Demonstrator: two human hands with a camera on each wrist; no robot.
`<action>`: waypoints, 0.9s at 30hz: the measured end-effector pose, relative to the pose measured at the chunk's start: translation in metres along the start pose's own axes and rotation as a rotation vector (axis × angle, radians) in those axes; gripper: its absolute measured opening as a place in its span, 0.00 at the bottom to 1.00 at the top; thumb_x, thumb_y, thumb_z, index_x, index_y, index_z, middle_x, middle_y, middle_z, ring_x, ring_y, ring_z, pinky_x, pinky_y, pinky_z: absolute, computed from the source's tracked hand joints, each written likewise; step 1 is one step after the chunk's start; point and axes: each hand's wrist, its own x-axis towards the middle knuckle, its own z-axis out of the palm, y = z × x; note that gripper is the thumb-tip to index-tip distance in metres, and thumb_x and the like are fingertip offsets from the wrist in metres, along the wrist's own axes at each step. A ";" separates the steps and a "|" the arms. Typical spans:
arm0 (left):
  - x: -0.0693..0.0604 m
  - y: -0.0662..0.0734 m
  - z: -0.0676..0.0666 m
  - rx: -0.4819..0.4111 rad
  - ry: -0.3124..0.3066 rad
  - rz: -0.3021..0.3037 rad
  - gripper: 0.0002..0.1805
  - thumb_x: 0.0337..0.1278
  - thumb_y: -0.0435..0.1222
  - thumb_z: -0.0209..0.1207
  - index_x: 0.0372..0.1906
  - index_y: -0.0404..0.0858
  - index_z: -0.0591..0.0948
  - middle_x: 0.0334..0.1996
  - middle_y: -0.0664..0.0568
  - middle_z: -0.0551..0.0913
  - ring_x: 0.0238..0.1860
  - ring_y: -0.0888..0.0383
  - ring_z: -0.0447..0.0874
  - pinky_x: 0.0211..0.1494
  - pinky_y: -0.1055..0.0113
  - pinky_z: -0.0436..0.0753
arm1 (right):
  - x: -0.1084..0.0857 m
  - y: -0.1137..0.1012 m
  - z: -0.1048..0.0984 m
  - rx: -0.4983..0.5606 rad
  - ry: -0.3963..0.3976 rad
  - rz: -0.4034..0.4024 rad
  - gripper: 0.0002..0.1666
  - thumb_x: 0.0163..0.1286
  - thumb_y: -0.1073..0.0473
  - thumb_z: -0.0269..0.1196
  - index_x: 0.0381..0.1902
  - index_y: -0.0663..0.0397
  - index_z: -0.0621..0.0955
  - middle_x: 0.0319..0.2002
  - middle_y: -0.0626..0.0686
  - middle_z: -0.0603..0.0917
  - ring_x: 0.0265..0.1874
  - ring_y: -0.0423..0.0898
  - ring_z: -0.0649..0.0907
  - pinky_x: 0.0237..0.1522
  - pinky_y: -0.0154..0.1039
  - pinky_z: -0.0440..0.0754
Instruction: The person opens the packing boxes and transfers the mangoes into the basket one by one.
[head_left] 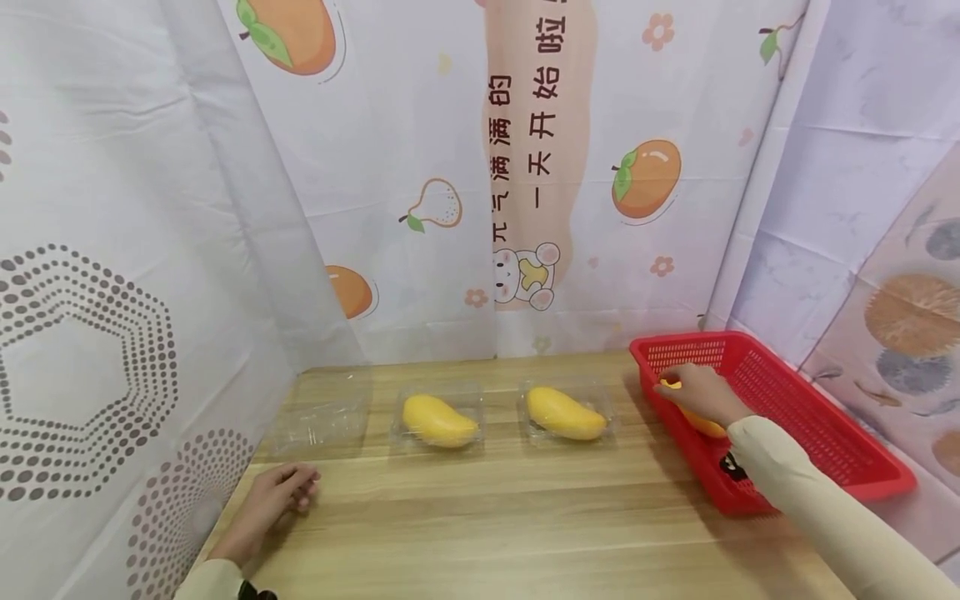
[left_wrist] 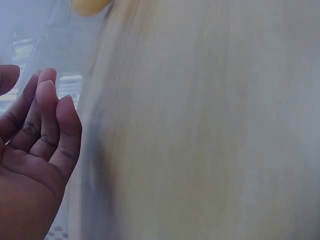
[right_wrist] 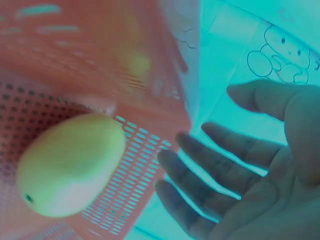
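My right hand [head_left: 701, 393] [right_wrist: 240, 175] is over the left side of the red basket [head_left: 817, 417] [right_wrist: 142, 162], partly covering a yellow mango [head_left: 705, 423] [right_wrist: 72, 162] inside it. In the right wrist view its fingers are spread, with a gap between them and the mango. My left hand [head_left: 273, 500] [left_wrist: 37, 135] rests near the table's left edge with loosely bent fingers, holding nothing. Just beyond it lies a clear plastic box [head_left: 318, 421] without a mango.
Two more clear boxes stand along the back of the wooden table [head_left: 480, 517], each with a mango in it, one at centre-left [head_left: 438, 421] and one at centre-right [head_left: 566, 412]. Printed curtains [head_left: 420, 108] hang behind and at both sides.
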 end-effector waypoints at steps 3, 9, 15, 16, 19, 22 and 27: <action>0.000 0.004 0.005 0.010 -0.033 0.009 0.22 0.78 0.43 0.56 0.51 0.24 0.80 0.36 0.44 0.84 0.32 0.56 0.79 0.35 0.64 0.84 | 0.004 -0.013 0.002 -0.003 0.009 -0.022 0.21 0.69 0.53 0.68 0.52 0.64 0.86 0.44 0.61 0.88 0.41 0.57 0.85 0.48 0.60 0.84; 0.002 0.011 0.017 0.039 -0.065 0.024 0.24 0.76 0.47 0.57 0.49 0.25 0.81 0.37 0.43 0.84 0.34 0.54 0.80 0.37 0.64 0.85 | 0.012 -0.036 0.007 -0.005 0.007 -0.065 0.20 0.71 0.55 0.67 0.52 0.65 0.86 0.44 0.61 0.89 0.43 0.59 0.87 0.49 0.59 0.85; 0.007 0.018 0.030 0.052 -0.074 0.031 0.24 0.76 0.48 0.57 0.49 0.27 0.82 0.38 0.42 0.85 0.35 0.53 0.81 0.37 0.62 0.85 | 0.021 -0.057 0.017 0.023 -0.012 -0.104 0.20 0.71 0.57 0.67 0.52 0.67 0.85 0.44 0.62 0.88 0.45 0.59 0.87 0.48 0.57 0.86; 0.008 0.019 0.032 0.050 -0.077 0.033 0.24 0.76 0.48 0.57 0.49 0.27 0.82 0.38 0.42 0.84 0.35 0.52 0.81 0.37 0.62 0.85 | 0.023 -0.060 0.018 0.028 -0.015 -0.108 0.20 0.71 0.57 0.67 0.52 0.67 0.85 0.44 0.62 0.88 0.44 0.59 0.87 0.47 0.56 0.86; 0.008 0.020 0.037 0.044 -0.093 0.053 0.24 0.75 0.48 0.58 0.48 0.26 0.82 0.37 0.42 0.84 0.34 0.52 0.81 0.36 0.61 0.85 | 0.027 -0.071 0.024 0.029 -0.017 -0.131 0.19 0.72 0.56 0.66 0.51 0.67 0.85 0.43 0.61 0.88 0.43 0.57 0.87 0.46 0.55 0.86; 0.010 0.021 0.042 0.031 -0.105 0.060 0.23 0.75 0.46 0.58 0.48 0.26 0.82 0.37 0.43 0.84 0.33 0.52 0.81 0.36 0.62 0.85 | 0.032 -0.084 0.031 0.037 -0.022 -0.143 0.19 0.72 0.56 0.66 0.51 0.67 0.86 0.43 0.60 0.89 0.43 0.56 0.87 0.47 0.55 0.86; 0.013 0.023 0.049 0.020 -0.124 0.063 0.20 0.77 0.44 0.57 0.48 0.27 0.82 0.38 0.43 0.84 0.33 0.52 0.81 0.36 0.62 0.85 | 0.039 -0.104 0.041 0.060 -0.065 -0.132 0.19 0.72 0.56 0.65 0.52 0.65 0.86 0.44 0.59 0.88 0.42 0.53 0.86 0.47 0.53 0.86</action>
